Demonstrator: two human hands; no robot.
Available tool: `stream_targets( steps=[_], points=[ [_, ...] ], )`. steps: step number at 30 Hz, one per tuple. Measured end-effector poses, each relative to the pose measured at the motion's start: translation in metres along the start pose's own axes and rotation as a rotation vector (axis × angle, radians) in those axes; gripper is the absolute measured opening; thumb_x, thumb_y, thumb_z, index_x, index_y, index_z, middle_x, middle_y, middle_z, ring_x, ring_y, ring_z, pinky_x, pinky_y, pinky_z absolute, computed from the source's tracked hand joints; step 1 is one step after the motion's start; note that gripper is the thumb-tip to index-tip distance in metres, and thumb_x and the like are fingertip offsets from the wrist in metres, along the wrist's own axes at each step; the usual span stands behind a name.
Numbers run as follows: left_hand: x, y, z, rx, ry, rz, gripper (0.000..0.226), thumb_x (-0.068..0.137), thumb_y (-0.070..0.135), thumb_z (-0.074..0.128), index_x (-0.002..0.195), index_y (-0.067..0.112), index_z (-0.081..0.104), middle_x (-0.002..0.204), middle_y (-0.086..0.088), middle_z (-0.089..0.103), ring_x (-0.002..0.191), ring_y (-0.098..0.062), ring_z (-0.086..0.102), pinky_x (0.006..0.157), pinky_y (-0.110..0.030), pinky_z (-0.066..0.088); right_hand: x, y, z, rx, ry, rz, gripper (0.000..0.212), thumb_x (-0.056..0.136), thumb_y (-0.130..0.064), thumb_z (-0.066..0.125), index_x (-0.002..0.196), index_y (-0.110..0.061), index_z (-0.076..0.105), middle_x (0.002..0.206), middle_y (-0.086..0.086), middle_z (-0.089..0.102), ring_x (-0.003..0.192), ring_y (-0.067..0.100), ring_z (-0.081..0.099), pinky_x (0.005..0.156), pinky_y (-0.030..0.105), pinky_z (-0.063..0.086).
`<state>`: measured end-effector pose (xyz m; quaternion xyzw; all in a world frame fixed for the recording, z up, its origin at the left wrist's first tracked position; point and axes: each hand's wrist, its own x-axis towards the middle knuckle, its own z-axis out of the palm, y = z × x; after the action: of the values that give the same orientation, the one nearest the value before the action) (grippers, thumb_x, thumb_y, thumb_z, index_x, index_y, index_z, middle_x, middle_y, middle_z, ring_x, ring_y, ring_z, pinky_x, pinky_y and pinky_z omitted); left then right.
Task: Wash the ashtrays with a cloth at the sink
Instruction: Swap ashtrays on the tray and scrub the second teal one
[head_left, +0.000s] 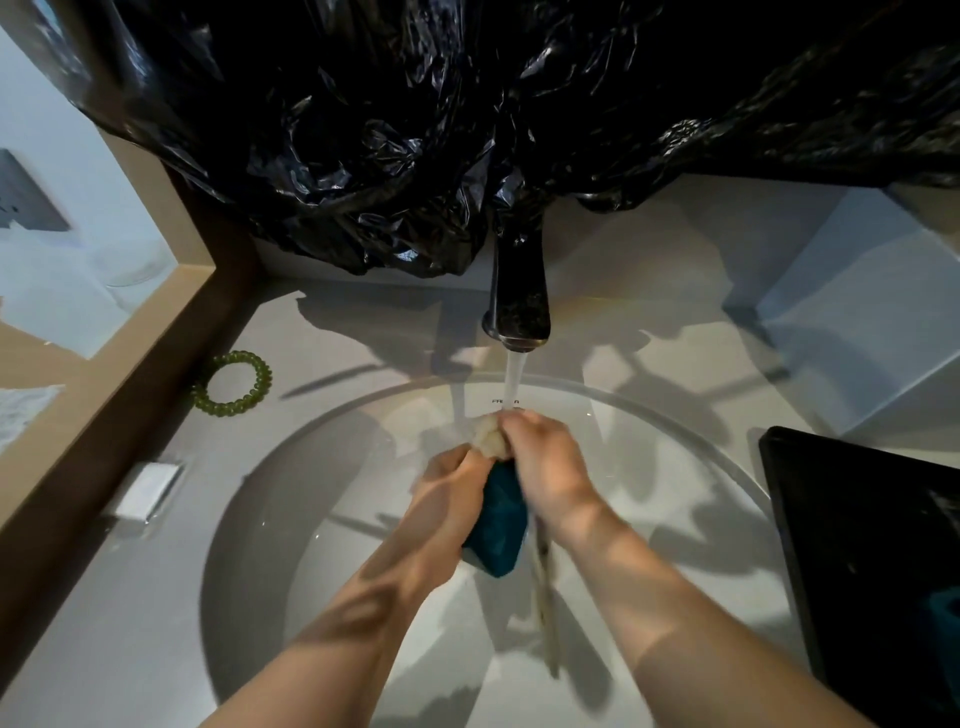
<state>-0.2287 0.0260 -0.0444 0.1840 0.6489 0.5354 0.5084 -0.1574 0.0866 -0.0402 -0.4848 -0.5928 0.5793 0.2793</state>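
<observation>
A teal ashtray (498, 525) is held on edge over the white sink basin (311, 431), between my two hands. My left hand (452, 483) grips it from the left side. My right hand (545, 467) holds a beige cloth (491, 439) bunched against the ashtray's upper edge, and a wet strip of the cloth dangles below the wrist. Water runs from the dark faucet (517, 296) straight onto the cloth and my fingers. Most of the ashtray's shape is hidden by my hands.
A green coiled hair tie (232, 383) and a small white packet (148, 491) lie on the counter to the left. A black tray (872, 545) sits at the right edge. Black plastic sheeting (415, 130) hangs behind the faucet, and a white box (857, 291) stands at back right.
</observation>
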Motion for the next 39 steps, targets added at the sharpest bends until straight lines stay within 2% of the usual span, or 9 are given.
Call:
stream_targets(
  steps=[4, 8, 12, 15, 22, 29, 33, 36, 39],
  points=[
    [-0.003, 0.007, -0.003, -0.237, -0.008, -0.021, 0.027, 0.094, 0.035, 0.054, 0.098, 0.011, 0.066, 0.090, -0.013, 0.074, 0.084, -0.027, 0.071, 0.076, -0.039, 0.056, -0.006, 0.009, -0.020, 0.527, -0.079, 0.456, 0.039, 0.091, -0.042, 0.044, 0.084, -0.010, 0.066, 0.075, 0.013, 0.067, 0.069, 0.027, 0.062, 0.068, 0.033, 0.050],
    [0.007, 0.009, 0.000, -0.487, 0.084, -0.096, 0.042, 0.097, 0.041, 0.045, 0.101, 0.004, 0.065, 0.082, -0.015, 0.073, 0.076, -0.029, 0.070, 0.073, -0.038, 0.054, -0.033, 0.036, 0.015, 0.815, 0.133, 0.393, 0.054, 0.088, -0.058, 0.044, 0.112, -0.015, 0.066, 0.101, 0.014, 0.072, 0.093, 0.031, 0.065, 0.084, 0.042, 0.053],
    [0.002, 0.008, -0.003, -0.383, 0.126, -0.107, 0.043, 0.100, 0.038, 0.038, 0.084, 0.006, 0.061, 0.051, -0.005, 0.065, 0.050, -0.019, 0.063, 0.044, -0.019, 0.048, -0.048, 0.029, 0.045, 0.203, 0.166, 0.015, 0.061, 0.076, -0.061, 0.033, 0.125, -0.028, 0.050, 0.130, 0.000, 0.054, 0.122, 0.016, 0.048, 0.108, 0.039, 0.036],
    [-0.001, -0.001, -0.006, -0.213, 0.095, -0.020, 0.032, 0.103, 0.023, 0.032, 0.081, 0.016, 0.053, 0.069, 0.002, 0.060, 0.072, -0.018, 0.056, 0.050, -0.015, 0.048, -0.040, 0.020, 0.042, -0.349, 0.082, -0.121, 0.058, 0.092, -0.045, 0.019, 0.145, -0.025, 0.032, 0.156, -0.006, 0.018, 0.144, 0.008, 0.010, 0.116, 0.020, 0.002],
    [-0.004, 0.008, 0.009, -0.250, 0.127, -0.042, 0.022, 0.096, 0.034, 0.051, 0.099, 0.015, 0.061, 0.091, -0.011, 0.068, 0.083, -0.025, 0.065, 0.061, -0.030, 0.050, 0.010, -0.006, -0.005, 0.237, -0.044, 0.184, 0.028, 0.094, -0.024, 0.042, 0.082, -0.012, 0.064, 0.086, 0.011, 0.064, 0.083, 0.025, 0.060, 0.079, 0.034, 0.048],
    [-0.002, 0.015, -0.001, -0.398, 0.094, 0.014, 0.035, 0.103, 0.016, 0.034, 0.072, 0.015, 0.051, 0.057, -0.001, 0.057, 0.035, 0.002, 0.055, 0.036, -0.009, 0.040, -0.044, 0.011, 0.031, -0.118, -0.030, -0.133, 0.061, 0.079, -0.058, 0.027, 0.138, -0.042, 0.031, 0.146, -0.013, 0.036, 0.136, 0.006, 0.031, 0.115, 0.032, 0.026],
    [-0.004, 0.009, -0.003, -0.304, -0.058, -0.004, 0.034, 0.103, 0.016, 0.025, 0.082, 0.010, 0.051, 0.077, -0.003, 0.053, 0.070, -0.014, 0.062, 0.060, -0.019, 0.047, -0.038, 0.007, 0.028, -0.556, 0.006, -0.419, 0.072, 0.080, -0.059, 0.016, 0.141, -0.027, 0.038, 0.153, -0.012, 0.025, 0.139, 0.000, 0.010, 0.113, 0.016, 0.001],
    [0.000, 0.004, -0.004, -0.205, -0.039, 0.011, 0.026, 0.103, 0.021, 0.032, 0.106, 0.011, 0.055, 0.085, -0.001, 0.057, 0.105, -0.034, 0.059, 0.070, -0.027, 0.047, -0.018, 0.001, 0.011, -0.634, -0.033, -0.434, 0.057, 0.085, -0.054, 0.025, 0.121, -0.028, 0.061, 0.129, -0.007, 0.057, 0.124, 0.010, 0.039, 0.109, 0.019, 0.021],
    [-0.002, 0.014, -0.006, -0.161, -0.048, -0.005, 0.025, 0.098, 0.029, 0.046, 0.098, 0.011, 0.063, 0.086, -0.011, 0.070, 0.088, -0.027, 0.067, 0.066, -0.032, 0.051, 0.003, -0.007, -0.009, -0.043, -0.099, -0.042, 0.035, 0.095, -0.038, 0.044, 0.094, -0.016, 0.071, 0.096, 0.004, 0.071, 0.094, 0.019, 0.062, 0.089, 0.030, 0.047]
  ],
)
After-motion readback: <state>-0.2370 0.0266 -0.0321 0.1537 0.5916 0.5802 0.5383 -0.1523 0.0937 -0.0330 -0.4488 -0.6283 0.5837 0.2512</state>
